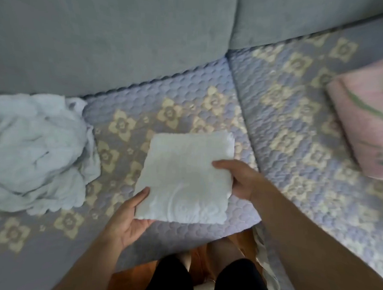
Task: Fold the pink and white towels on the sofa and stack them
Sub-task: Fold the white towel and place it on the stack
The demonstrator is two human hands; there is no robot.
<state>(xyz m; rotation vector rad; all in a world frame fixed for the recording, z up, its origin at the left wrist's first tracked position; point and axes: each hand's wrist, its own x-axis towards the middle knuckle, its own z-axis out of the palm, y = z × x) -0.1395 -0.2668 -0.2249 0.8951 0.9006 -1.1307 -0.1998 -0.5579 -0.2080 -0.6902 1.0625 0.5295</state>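
White folded towel (184,177) is gripped at opposite edges by the left hand (129,217) and right hand (239,178) above the sofa (210,106), best carried level onto the folded pink towel (369,123) far right.

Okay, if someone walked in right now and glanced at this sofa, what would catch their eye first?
First, the folded white towel at the centre, held over the quilted seat cover by the left hand at its near left corner and the right hand at its right edge. Next, the crumpled pale cloth heap at the far left, and the folded pink towel at the right edge.
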